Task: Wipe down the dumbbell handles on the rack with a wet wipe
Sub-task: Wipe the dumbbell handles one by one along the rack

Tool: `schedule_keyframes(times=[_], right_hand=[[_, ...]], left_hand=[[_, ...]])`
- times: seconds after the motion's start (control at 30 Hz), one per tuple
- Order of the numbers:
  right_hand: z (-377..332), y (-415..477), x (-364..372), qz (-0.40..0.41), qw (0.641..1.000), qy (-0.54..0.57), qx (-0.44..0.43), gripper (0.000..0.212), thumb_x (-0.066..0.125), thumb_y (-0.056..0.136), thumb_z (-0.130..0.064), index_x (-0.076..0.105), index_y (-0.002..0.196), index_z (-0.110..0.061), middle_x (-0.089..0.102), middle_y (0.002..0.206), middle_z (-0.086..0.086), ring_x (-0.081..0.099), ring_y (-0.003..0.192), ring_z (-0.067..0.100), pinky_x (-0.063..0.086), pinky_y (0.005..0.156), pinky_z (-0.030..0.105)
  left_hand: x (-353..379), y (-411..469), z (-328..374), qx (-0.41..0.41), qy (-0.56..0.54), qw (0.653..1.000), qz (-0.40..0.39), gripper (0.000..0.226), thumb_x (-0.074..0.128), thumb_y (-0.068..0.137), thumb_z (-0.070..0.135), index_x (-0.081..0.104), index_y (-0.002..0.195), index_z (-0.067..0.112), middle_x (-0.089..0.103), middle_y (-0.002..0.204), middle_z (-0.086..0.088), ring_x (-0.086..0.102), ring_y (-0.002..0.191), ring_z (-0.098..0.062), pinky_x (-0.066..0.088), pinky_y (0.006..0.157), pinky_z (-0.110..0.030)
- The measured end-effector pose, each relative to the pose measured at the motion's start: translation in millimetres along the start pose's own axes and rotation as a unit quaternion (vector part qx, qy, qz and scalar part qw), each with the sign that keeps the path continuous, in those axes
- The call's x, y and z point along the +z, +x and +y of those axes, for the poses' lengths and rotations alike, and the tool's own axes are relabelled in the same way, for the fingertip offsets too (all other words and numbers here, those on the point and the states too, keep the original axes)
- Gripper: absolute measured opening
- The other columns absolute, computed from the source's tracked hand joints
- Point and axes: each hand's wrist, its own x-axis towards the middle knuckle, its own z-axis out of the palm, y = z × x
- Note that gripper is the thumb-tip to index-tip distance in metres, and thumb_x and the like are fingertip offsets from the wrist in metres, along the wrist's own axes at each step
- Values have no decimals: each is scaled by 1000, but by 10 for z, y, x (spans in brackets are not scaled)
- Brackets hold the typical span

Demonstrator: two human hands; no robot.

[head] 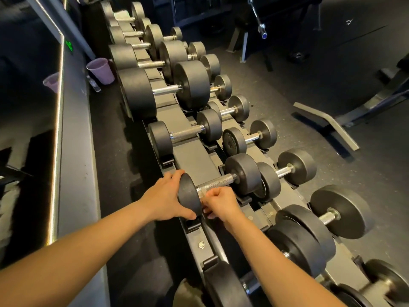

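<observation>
With the left hand (166, 196) clasping the near head of the dumbbell (188, 197) on the rack (190, 156) to steady it, the right hand (220, 203), curled round the wet wipe (201, 193) at the near end of the handle (215, 183), should travel the full knurling while twisting.

1. Left forearm (88, 247) and right forearm (276, 262): both bare along their whole visible length, with smooth uncovered skin.
2. Left grip (164, 198): a bare hand on a slender wrist.
3. Right grip (221, 201): a bare hand.
</observation>
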Motion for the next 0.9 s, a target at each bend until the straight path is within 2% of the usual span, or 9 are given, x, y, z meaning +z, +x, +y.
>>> schedule_keyframes(times=[0.1, 0.2, 0.27, 0.4, 0.53, 0.67, 0.77, 0.83, 0.9], right_hand=[[-114, 34, -52, 87, 948, -210, -224, 11, 65, 92, -20, 65, 81, -18, 64, 78, -3, 61, 73, 9, 55, 68, 31], [-268, 188, -73, 2, 840, -412, -353, 8, 62, 95, -21, 68, 90, -17, 59, 94, -2, 56, 91, 18, 50, 79, 35], [-372, 350, -71, -74, 836, -441, -316, 8, 61, 95, -19, 65, 88, -17, 62, 92, 1, 58, 87, 22, 53, 80, 42], [-638, 653, 28, -201, 813, -493, -237, 4, 61, 95, -16, 63, 93, -13, 66, 88, 7, 61, 83, 26, 51, 74, 37], [-692, 745, 42, -241, 849, -436, -175, 18, 62, 95, -12, 63, 113, -10, 63, 92, 2, 61, 86, 20, 51, 79, 34], [-431, 502, 17, -59, 782, -515, -348, 8, 65, 92, -20, 67, 93, -12, 59, 88, 3, 59, 86, 25, 52, 77, 40], [-212, 302, 4, 46, 736, -536, -410, 21, 79, 76, -23, 64, 90, -16, 56, 88, 2, 55, 85, 24, 46, 73, 36], [-91, 220, 18, 110, 740, -530, -400, 31, 86, 66, -24, 63, 85, -17, 56, 84, 1, 54, 79, 21, 45, 68, 34], [-1, 145, 3, 166, 765, -493, -380, 21, 80, 75, -23, 62, 83, -17, 57, 82, 0, 54, 76, 19, 45, 63, 31]], left_hand=[[12, 2, 1, 0, 0, 1000, 4, 128, 87, 54, 66, 19, 156, 29, 35, 151, 2, 45, 130, -21, 52, 104, -43], [15, 2, 3, 2, 2, 1000, 6, 128, 86, 53, 68, 19, 155, 30, 36, 149, 2, 45, 129, -21, 52, 103, -42], [20, 4, 3, 4, 2, 1000, 6, 127, 86, 53, 69, 19, 154, 31, 37, 148, 3, 45, 128, -20, 52, 103, -42], [28, 17, -9, 1, 5, 1000, 5, 126, 84, 52, 71, 18, 153, 33, 38, 145, 4, 46, 125, -18, 53, 100, -41], [29, 29, -18, 6, 9, 1000, 7, 124, 82, 52, 72, 19, 152, 34, 38, 144, 5, 45, 123, -17, 54, 98, -40], [49, 23, -8, 5, 18, 1000, 21, 123, 84, 54, 70, 18, 152, 33, 38, 145, 6, 46, 125, -17, 54, 98, -38], [62, 18, -10, 8, 20, 999, 29, 124, 84, 54, 71, 18, 152, 33, 38, 145, 6, 46, 125, -17, 54, 98, -36], [56, 11, 2, 5, 22, 999, 33, 125, 84, 55, 70, 16, 153, 32, 37, 147, 6, 45, 126, -16, 53, 98, -35], [52, 1, 14, 2, 23, 999, 31, 126, 85, 56, 69, 15, 154, 32, 36, 150, 6, 45, 128, -17, 53, 99, -35]])
